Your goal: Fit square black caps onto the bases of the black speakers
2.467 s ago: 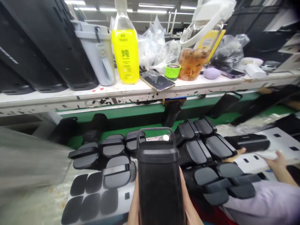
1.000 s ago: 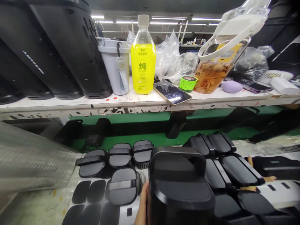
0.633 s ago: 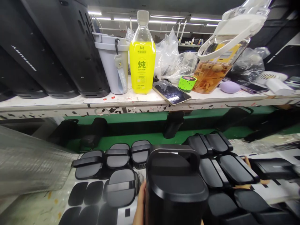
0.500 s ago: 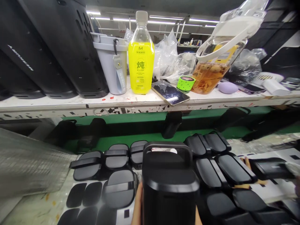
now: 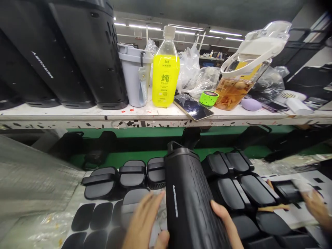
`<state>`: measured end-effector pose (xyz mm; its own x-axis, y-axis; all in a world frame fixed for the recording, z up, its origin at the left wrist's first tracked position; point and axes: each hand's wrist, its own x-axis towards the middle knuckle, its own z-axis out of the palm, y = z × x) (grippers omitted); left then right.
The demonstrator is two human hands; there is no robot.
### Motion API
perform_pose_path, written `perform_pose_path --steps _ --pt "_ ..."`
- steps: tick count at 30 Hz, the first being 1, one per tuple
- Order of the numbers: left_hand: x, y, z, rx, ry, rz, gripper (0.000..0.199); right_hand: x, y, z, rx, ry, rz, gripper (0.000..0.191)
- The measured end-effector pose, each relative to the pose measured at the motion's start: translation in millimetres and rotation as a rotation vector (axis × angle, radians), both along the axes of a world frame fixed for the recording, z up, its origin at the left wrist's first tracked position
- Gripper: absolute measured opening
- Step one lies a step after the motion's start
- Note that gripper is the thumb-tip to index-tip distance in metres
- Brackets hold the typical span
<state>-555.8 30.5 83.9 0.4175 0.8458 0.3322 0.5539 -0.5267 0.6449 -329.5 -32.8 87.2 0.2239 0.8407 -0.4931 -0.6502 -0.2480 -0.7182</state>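
Note:
A tall black case [image 5: 192, 193] with a top handle and white lettering on its side leans toward the upper left at the lower middle. My right hand [image 5: 227, 221] grips its right side, thumb on the ribbed face. Beside its left side is my left hand [image 5: 145, 221], blurred, with fingers apart and holding nothing. Similar black cases with grey tops stand on both sides, such as one [image 5: 133, 173] at the left and one [image 5: 256, 188] at the right.
A white shelf [image 5: 155, 121] crosses above, bearing a yellow drink bottle [image 5: 166, 79], a grey cup [image 5: 135, 76], a phone [image 5: 193, 107], green tape [image 5: 209, 98] and tall black cases [image 5: 85, 55]. At the right, another person's hand [image 5: 317, 207] holds a white cloth-like thing on a black case.
The held case has turned, so its lettered side and ribbed face now show. My left hand has come off it and opened. The other person's hand has come into clearer view.

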Motion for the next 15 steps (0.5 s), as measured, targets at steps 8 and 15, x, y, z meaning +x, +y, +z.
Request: perform_pose_path --steps 8,15 --pt "-30 49 -20.9 0.510 0.485 0.194 0.062 -21 81 49.9 0.001 0.143 -0.103 0.020" --pt "-28 46 -31.9 0.568 0.406 0.171 0.048 -23 144 58.2 0.166 0.098 -0.089 0.023"
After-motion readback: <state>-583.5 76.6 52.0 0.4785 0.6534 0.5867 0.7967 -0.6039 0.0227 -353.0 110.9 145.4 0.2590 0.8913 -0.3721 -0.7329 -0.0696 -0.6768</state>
